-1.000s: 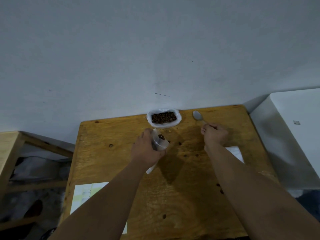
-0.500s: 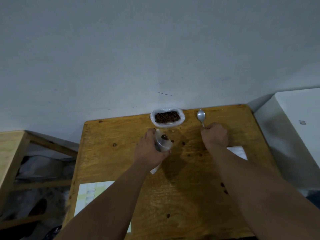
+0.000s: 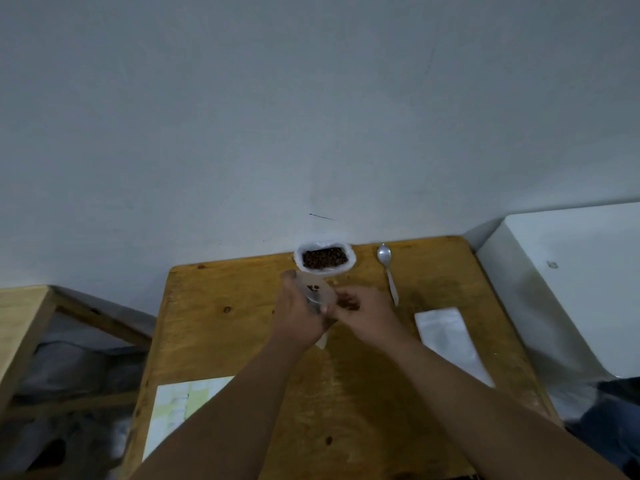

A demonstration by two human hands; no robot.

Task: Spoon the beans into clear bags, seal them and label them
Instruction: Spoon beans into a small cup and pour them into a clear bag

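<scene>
- Light: dim, flat, cool; wall [image 3: 311, 116] evenly grey.
- Shadows: soft and faint; one on the wall beside the box [image 3: 571, 271].
- Blur: left hand [image 3: 298, 313] and right hand [image 3: 367, 313] motion-smeared; lower left corner murky.
- Distortion: wide-angle; tabletop [image 3: 242, 341] edges splay outward.

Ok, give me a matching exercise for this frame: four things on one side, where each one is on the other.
1 spoon
2 clear bag
3 bean container
4 label sheet

A held in the left hand
B at the table's far edge, open-topped
C table's near left corner
D lying free, right of the bean container

Pairs: 1-D, 2-A, 3-B, 4-C
</scene>
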